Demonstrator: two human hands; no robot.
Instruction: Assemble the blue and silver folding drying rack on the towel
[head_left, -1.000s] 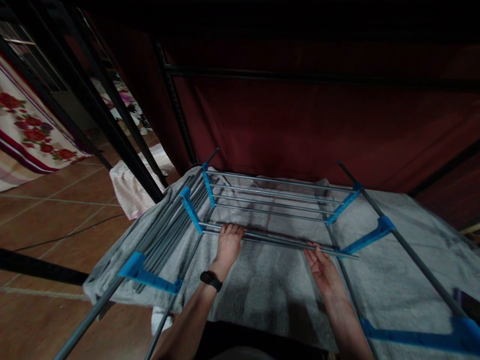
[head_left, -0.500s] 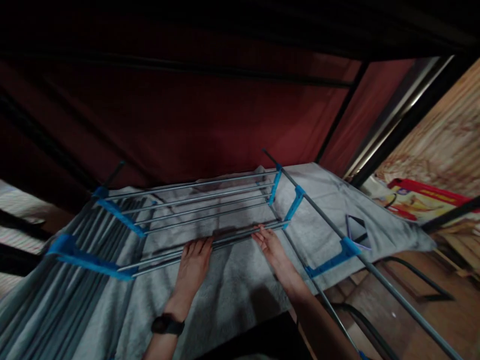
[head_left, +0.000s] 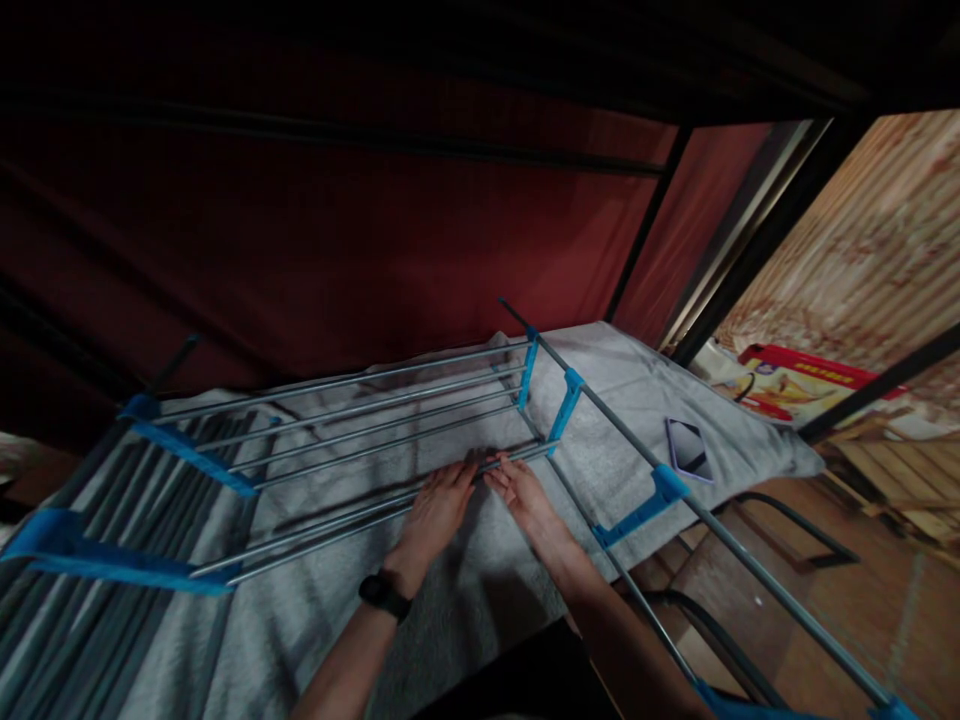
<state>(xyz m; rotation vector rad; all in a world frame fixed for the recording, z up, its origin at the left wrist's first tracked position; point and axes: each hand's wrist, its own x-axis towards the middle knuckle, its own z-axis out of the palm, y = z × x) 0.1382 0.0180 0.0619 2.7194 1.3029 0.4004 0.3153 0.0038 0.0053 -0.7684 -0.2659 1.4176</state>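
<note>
Head view: a grey metal drying rack with blue plastic joints [head_left: 352,420] lies flat on a grey towel-covered bed [head_left: 645,385]. The left hand [head_left: 437,512] and right hand [head_left: 523,495], fingers spread flat, rest side by side on the rack's nearest rail toward the bed's right edge. The rack looks light, stiff and smooth; the rails beside the joints seem the surest hold. A dark phone [head_left: 688,447] lies near the bed's right corner.

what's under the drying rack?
A grey towel lies spread under the drying rack, showing between its rails. Both hands, left hand and right hand, rest on the nearest rail. Whatever supports the towel is covered.
</note>
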